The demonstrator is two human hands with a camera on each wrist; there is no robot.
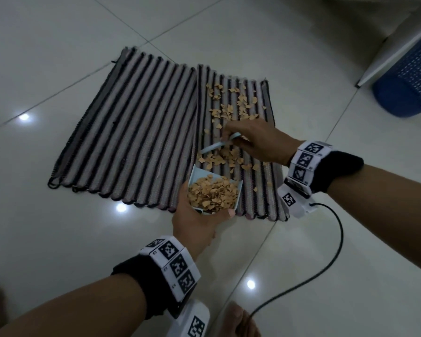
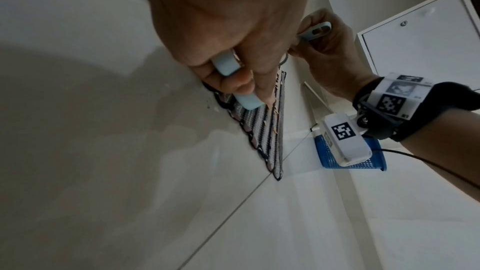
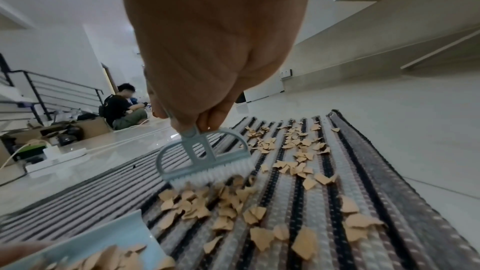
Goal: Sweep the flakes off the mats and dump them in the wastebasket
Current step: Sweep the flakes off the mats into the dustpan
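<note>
Brush (image 1: 219,145), gripped by right hand (image 1: 258,142), slants toward dustpan (image 1: 213,193) in left hand's (image 1: 195,224) grasp.

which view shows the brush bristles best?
Right wrist: the brush is close, its white bristles meeting the flakes. Head view shows only its thin pale edge under the right hand. Left wrist shows just the handle end.

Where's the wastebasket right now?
In the head view, the blue wastebasket stands on the floor at far right, beyond the flake-covered mat.
</note>
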